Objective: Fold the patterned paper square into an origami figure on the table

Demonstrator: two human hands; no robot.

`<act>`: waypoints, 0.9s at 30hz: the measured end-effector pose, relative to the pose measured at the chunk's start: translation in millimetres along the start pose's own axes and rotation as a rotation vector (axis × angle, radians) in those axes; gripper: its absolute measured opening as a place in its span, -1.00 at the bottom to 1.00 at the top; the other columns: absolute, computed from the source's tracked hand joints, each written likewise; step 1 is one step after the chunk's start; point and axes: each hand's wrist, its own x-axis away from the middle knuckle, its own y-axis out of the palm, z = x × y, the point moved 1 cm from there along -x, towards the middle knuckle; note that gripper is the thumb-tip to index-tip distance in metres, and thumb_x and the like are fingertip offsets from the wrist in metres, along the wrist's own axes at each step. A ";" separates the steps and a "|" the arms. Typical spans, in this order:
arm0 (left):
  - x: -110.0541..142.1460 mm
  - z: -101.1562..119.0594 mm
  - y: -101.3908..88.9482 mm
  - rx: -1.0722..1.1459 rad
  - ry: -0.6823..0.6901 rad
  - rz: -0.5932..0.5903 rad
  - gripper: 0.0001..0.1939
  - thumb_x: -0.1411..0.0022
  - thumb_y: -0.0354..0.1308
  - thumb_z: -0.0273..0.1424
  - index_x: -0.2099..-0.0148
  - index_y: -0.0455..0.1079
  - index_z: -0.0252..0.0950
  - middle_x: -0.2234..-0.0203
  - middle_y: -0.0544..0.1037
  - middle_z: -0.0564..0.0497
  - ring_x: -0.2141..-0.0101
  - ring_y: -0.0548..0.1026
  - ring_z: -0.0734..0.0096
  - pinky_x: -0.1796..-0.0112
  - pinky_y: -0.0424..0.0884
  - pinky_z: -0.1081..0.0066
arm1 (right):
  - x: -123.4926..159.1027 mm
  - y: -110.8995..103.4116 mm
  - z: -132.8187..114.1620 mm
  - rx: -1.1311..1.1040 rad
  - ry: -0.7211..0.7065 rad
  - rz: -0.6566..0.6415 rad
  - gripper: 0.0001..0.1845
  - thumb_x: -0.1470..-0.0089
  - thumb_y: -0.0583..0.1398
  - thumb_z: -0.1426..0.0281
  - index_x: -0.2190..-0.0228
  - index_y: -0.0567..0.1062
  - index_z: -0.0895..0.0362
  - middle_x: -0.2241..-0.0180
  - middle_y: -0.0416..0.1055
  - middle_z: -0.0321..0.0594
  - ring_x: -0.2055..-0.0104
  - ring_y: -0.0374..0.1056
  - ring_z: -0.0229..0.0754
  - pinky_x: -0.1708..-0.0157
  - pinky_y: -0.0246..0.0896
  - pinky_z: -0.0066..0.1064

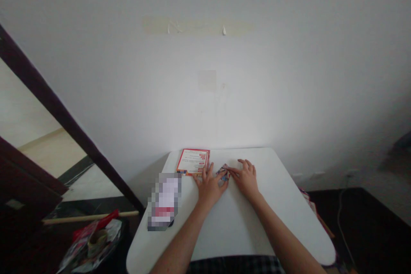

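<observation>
A small folded piece of colourful printed paper (pixel 222 173) lies near the middle of the white table, between my two hands. My left hand (pixel 210 185) has its fingers spread, with the index finger and thumb holding the paper against the tabletop from the left. From the other side, my right hand (pixel 246 178) pinches the paper's right edge with its fingertips, while its other fingers are raised and loosely bent. Parts of the paper are hidden under my fingers. Just beyond my left fingertips is a red-bordered printed card or booklet (pixel 193 160).
The white table (pixel 237 233) stands against a pale wall (pixel 244 111). At its left edge lies a pixelated item (pixel 165 201). Below on the left is a bin (pixel 99 244) with bags and a roll, beside a wooden stick (pixel 125 214). A cable (pixel 341 218) hangs at the right.
</observation>
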 end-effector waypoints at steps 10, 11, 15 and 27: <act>0.1 0.0 -0.2 -0.042 -0.011 -0.023 -0.56 -0.20 0.11 0.04 -0.13 0.37 0.30 -0.35 0.14 0.07 -0.32 0.02 -0.15 -0.17 -0.26 -0.44 | 0.5 -0.9 0.9 0.007 -0.058 0.010 -0.69 -0.26 0.09 0.13 -0.01 0.43 -0.45 -0.20 0.19 -0.29 -0.32 -0.09 0.06 -0.26 -0.19 0.14; 0.3 -0.3 0.1 -0.040 -0.010 -0.027 -0.55 -0.20 0.11 0.04 -0.14 0.36 0.30 -0.35 0.13 0.07 -0.32 0.01 -0.14 -0.18 -0.27 -0.43 | 0.5 -1.3 1.8 -0.011 -0.059 0.011 -0.69 -0.26 0.09 0.14 0.01 0.45 -0.44 -0.20 0.19 -0.28 -0.31 -0.07 0.05 -0.26 -0.17 0.12; 0.5 -1.2 1.0 -0.027 -0.012 -0.031 -0.54 -0.20 0.11 0.04 -0.15 0.35 0.31 -0.35 0.14 0.05 -0.33 0.00 -0.12 -0.18 -0.29 -0.42 | 0.0 -2.0 5.5 -0.060 -0.054 0.018 -0.72 -0.25 0.11 0.17 0.06 0.51 -0.38 -0.19 0.20 -0.28 -0.27 -0.01 0.01 -0.25 -0.14 0.07; 1.9 -0.3 0.6 -0.027 0.006 0.007 -0.56 -0.20 0.12 0.03 -0.14 0.37 0.29 -0.34 0.17 0.04 -0.31 0.03 -0.19 -0.17 -0.30 -0.46 | 2.8 -3.0 -3.7 -0.053 0.098 0.057 -0.78 -0.18 0.18 0.19 0.18 0.60 -0.30 -0.11 0.26 -0.23 -0.28 -0.05 0.08 -0.26 -0.29 0.16</act>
